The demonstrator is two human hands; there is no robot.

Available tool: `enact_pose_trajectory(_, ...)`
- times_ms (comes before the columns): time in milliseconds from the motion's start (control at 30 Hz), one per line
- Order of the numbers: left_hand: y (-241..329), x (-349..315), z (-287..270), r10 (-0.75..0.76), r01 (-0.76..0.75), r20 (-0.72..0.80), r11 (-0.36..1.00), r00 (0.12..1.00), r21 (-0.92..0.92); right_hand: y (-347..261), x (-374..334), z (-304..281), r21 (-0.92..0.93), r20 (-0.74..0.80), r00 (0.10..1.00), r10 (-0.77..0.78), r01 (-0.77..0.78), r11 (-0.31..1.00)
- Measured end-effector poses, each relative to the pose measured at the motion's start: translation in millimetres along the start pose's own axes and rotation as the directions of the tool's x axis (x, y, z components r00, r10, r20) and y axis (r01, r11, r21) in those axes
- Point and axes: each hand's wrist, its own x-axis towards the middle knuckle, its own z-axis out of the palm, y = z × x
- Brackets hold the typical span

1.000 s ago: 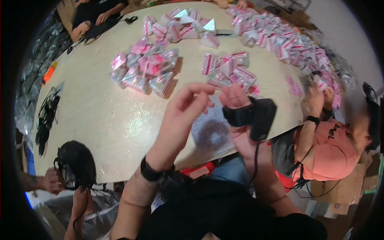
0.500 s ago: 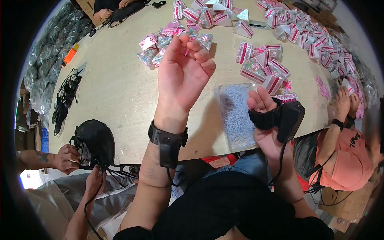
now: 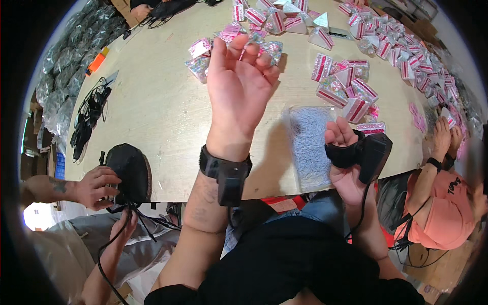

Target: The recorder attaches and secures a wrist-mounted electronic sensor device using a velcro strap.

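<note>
My left hand [image 3: 240, 86] is raised over the table, palm up. Its fingers are loosely bent and apart, with nothing in them. Past its fingertips lies a cluster of pink-and-white striped wedge packets [image 3: 201, 48]. A black wristband with a box [image 3: 233, 185] sits on that forearm. My right hand [image 3: 341, 133] is also palm up, fingers loosely curled and holding nothing visible. A black strap with a box-shaped device [image 3: 375, 158] crosses it and partly hides the palm. Beside this hand, a clear packet of pale blue shredded filler [image 3: 311, 147] lies at the table's near edge.
More striped wedge packets [image 3: 345, 86] lie ahead, with a long heap [image 3: 406, 56] at far right. At left, a person's hand [image 3: 99, 187] touches a black pouch [image 3: 127, 170]; black cables [image 3: 91, 119] lie beyond. Another person's hands [image 3: 447, 137] work at right.
The table scene has shifted slightly right in view. My left hand's fingers have spread a little. The left person's hand has moved higher onto the black pouch.
</note>
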Motion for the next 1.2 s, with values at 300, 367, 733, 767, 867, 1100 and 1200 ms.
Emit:
enact_pose_trajectory(300, 0, 2, -3, 0.072, -0.065, -0.048, 0.987, 0.996, 0.144, 0, -5, -1, -0.016, -0.118, 0.991, -0.061, 0.059, 0.998)
enact_pose_trajectory(367, 1, 1, -6, 0.055, -0.058, 0.036, 0.994, 0.998, 0.093, 2, -4, -2, -0.019, -0.081, 0.996, -0.048, 0.047, 0.999)
enact_pose_trajectory(733, -9, -4, -8, -0.022, -0.012, 0.173, 0.981, 0.985, 0.194, 5, -4, -2, 0.043, -0.128, 0.989, -0.073, 0.079, 0.996)
enact_pose_trajectory(767, -15, -7, -5, -0.078, 0.037, 0.172, 0.972, 0.982, 0.232, 4, -4, -4, 0.067, -0.097, 0.993, -0.068, 0.075, 0.995)
enact_pose_trajectory(867, -37, -18, 0, -0.245, 0.177, 0.117, 0.892, 0.962, 0.415, 5, -4, 1, 0.063, -0.141, 0.987, -0.078, 0.088, 0.994)
enact_pose_trajectory(1100, -74, -49, 10, -0.647, 0.31, 0.237, 0.614, 0.725, 0.726, 5, -3, -3, 0.05, -0.079, 0.994, -0.075, 0.079, 0.996)
enact_pose_trajectory(1200, -77, -52, 9, -0.653, 0.421, 0.201, 0.661, 0.73, 0.621, 6, -3, 4, 0.022, -0.107, 0.987, -0.119, 0.122, 0.992)
